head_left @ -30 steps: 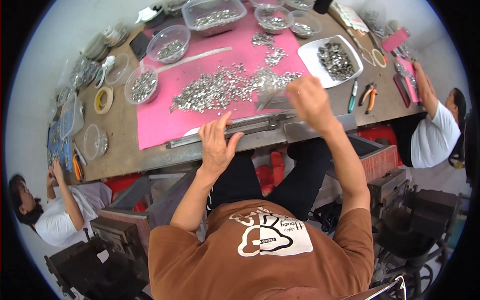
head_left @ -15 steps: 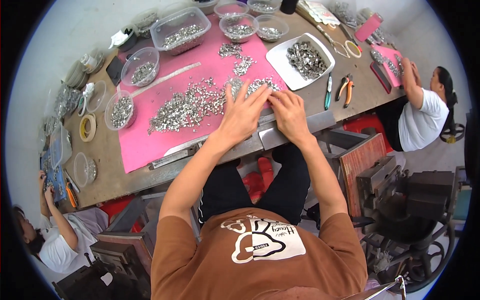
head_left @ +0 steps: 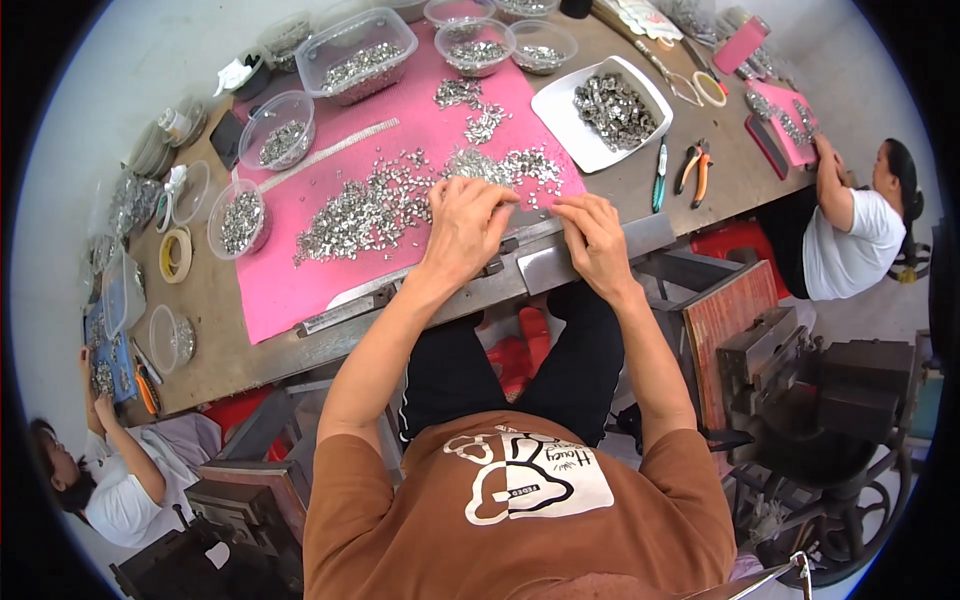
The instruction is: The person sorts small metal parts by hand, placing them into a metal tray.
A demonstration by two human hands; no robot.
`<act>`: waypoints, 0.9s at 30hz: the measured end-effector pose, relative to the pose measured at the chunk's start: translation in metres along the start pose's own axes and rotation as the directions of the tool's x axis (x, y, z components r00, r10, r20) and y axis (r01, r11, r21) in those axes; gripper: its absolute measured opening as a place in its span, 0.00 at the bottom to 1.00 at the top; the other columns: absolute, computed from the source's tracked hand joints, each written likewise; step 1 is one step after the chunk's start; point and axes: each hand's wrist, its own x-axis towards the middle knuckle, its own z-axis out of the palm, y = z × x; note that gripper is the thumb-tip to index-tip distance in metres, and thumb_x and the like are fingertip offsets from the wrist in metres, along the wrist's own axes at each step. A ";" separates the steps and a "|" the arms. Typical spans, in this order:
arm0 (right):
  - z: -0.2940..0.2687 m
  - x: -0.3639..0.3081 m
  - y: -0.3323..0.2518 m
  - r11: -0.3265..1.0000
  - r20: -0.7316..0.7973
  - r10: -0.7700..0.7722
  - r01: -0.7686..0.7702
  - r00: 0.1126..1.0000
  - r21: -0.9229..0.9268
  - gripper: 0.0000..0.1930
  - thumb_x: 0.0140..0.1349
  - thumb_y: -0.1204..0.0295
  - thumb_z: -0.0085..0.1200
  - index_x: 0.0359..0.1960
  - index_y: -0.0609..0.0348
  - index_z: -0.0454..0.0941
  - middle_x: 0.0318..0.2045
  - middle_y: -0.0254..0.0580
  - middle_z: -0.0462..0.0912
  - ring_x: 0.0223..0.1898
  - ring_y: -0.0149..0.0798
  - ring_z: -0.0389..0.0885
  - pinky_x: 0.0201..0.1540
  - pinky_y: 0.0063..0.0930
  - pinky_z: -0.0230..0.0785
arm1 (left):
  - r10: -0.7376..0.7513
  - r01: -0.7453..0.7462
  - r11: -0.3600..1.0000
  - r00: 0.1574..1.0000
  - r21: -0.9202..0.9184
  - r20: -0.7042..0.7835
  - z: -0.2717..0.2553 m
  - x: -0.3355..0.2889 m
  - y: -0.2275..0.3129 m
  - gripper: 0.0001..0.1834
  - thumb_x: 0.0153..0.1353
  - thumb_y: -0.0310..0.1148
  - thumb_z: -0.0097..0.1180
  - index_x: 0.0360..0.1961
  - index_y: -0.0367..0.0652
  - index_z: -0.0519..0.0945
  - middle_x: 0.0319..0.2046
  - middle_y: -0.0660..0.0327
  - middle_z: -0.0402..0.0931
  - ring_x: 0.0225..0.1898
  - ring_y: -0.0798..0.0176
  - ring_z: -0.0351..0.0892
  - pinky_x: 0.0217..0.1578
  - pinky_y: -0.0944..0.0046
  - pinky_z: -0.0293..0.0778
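The left hand (head_left: 465, 228) and the right hand (head_left: 597, 235) are near each other at the front edge of the table, with fingertips turned inward and a small gap between them. On each hand the fingers are bent close to the thumb, nearly pinched; I cannot tell whether something thin or small is inside either grip.

Taking the hands as the middle of the clock, the big pile of loose metal pieces (head_left: 360, 220) spreads at nine to ten o'clock on the pink mat (head_left: 280, 300). A smaller pile (head_left: 535, 168) lies just beside the fingers, at twelve to one o'clock. A long metal bar (head_left: 345, 312) runs along the edge toward eight o'clock, and a flat metal plate (head_left: 545, 270) is at four to five o'clock, partly behind the right hand.

About progress, I judge that the work is somewhere in the middle. Many pieces are in containers: a square tub (head_left: 312, 74) between ten and eleven o'clock, a round bowl (head_left: 300, 108) at ten, and a white tray (head_left: 560, 125) at one to two, with darker pieces inside. But plenty of pieces lie loose on the mat. The orange pliers (head_left: 703, 180) at two to three o'clock are untouched.
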 end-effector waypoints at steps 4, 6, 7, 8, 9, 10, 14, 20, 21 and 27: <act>0.010 0.002 -0.002 0.996 -0.076 0.082 -0.080 0.994 0.028 0.08 0.58 0.79 0.63 0.40 0.58 0.84 0.38 0.38 0.82 0.45 0.45 0.78 0.50 0.40 0.66 | 0.001 0.003 0.993 1.000 0.120 -0.030 0.012 0.012 -0.003 0.05 0.60 0.31 0.65 0.38 0.49 0.84 0.34 0.66 0.80 0.43 0.59 0.74 0.55 0.50 0.58; 0.012 0.003 -0.004 0.997 -0.096 0.068 -0.066 0.993 0.027 0.08 0.57 0.79 0.64 0.38 0.57 0.84 0.36 0.38 0.80 0.42 0.45 0.77 0.47 0.40 0.66 | 0.078 -0.071 0.979 0.996 0.191 -0.031 0.018 0.015 -0.004 0.05 0.60 0.33 0.66 0.38 0.50 0.85 0.34 0.66 0.79 0.44 0.58 0.73 0.55 0.49 0.58; 0.012 0.005 -0.006 0.997 -0.081 0.076 -0.075 0.994 0.016 0.08 0.57 0.79 0.64 0.38 0.57 0.84 0.36 0.37 0.79 0.42 0.44 0.77 0.47 0.39 0.66 | 0.077 -0.070 0.979 0.997 0.191 -0.031 0.021 0.017 -0.004 0.05 0.60 0.33 0.66 0.38 0.50 0.85 0.34 0.66 0.79 0.44 0.58 0.73 0.55 0.49 0.58; 0.012 0.005 -0.007 0.996 -0.067 0.085 -0.085 0.994 0.006 0.08 0.57 0.78 0.64 0.38 0.56 0.84 0.35 0.37 0.79 0.42 0.44 0.77 0.47 0.39 0.65 | 0.087 -0.082 0.974 0.996 0.209 -0.015 0.024 0.018 -0.005 0.05 0.58 0.32 0.66 0.37 0.51 0.84 0.34 0.65 0.78 0.45 0.57 0.74 0.55 0.46 0.59; 0.012 0.005 -0.006 0.996 -0.067 0.085 -0.085 0.994 0.005 0.08 0.57 0.78 0.64 0.38 0.56 0.84 0.35 0.37 0.79 0.42 0.44 0.77 0.47 0.39 0.65 | 0.097 -0.095 0.970 0.995 0.226 0.002 0.026 0.019 -0.005 0.06 0.57 0.32 0.67 0.36 0.51 0.84 0.35 0.64 0.78 0.47 0.56 0.74 0.55 0.42 0.59; 0.013 0.005 -0.005 0.998 -0.052 0.070 -0.070 0.996 -0.002 0.08 0.57 0.78 0.64 0.38 0.56 0.84 0.35 0.37 0.78 0.42 0.44 0.76 0.46 0.39 0.65 | 0.097 -0.095 0.970 0.995 0.225 0.002 0.026 0.019 -0.004 0.06 0.57 0.32 0.67 0.36 0.51 0.84 0.35 0.64 0.78 0.47 0.56 0.74 0.55 0.42 0.59; 0.011 0.007 -0.001 0.998 -0.019 0.056 -0.056 0.998 0.022 0.06 0.58 0.78 0.63 0.37 0.56 0.84 0.34 0.37 0.77 0.42 0.44 0.75 0.46 0.39 0.65 | 0.045 -0.053 0.972 0.998 0.228 0.043 0.016 0.018 -0.007 0.05 0.57 0.32 0.67 0.35 0.52 0.85 0.34 0.63 0.78 0.46 0.55 0.74 0.56 0.42 0.59; 0.010 0.010 -0.003 0.998 -0.003 0.068 -0.068 0.998 0.008 0.05 0.58 0.77 0.62 0.36 0.56 0.83 0.34 0.37 0.76 0.41 0.44 0.75 0.45 0.39 0.65 | 0.017 -0.022 0.975 1.000 0.219 0.024 0.012 0.025 -0.006 0.05 0.60 0.34 0.66 0.37 0.50 0.84 0.33 0.64 0.78 0.44 0.56 0.74 0.56 0.44 0.58; 0.011 0.009 -0.003 0.998 -0.003 0.068 -0.068 0.998 0.008 0.05 0.58 0.77 0.62 0.36 0.56 0.83 0.34 0.37 0.76 0.41 0.44 0.75 0.45 0.39 0.65 | 0.022 -0.022 0.979 1.000 0.203 0.006 0.013 0.026 -0.005 0.05 0.60 0.34 0.66 0.37 0.49 0.84 0.33 0.64 0.79 0.44 0.56 0.75 0.57 0.43 0.59; 0.017 0.008 -0.005 0.995 -0.037 0.098 -0.099 0.994 -0.022 0.06 0.56 0.76 0.64 0.35 0.56 0.82 0.34 0.38 0.76 0.40 0.45 0.75 0.44 0.40 0.65 | 0.041 -0.050 0.971 0.998 0.236 0.042 0.021 0.026 -0.001 0.06 0.57 0.33 0.66 0.35 0.48 0.83 0.35 0.61 0.80 0.46 0.54 0.75 0.57 0.41 0.58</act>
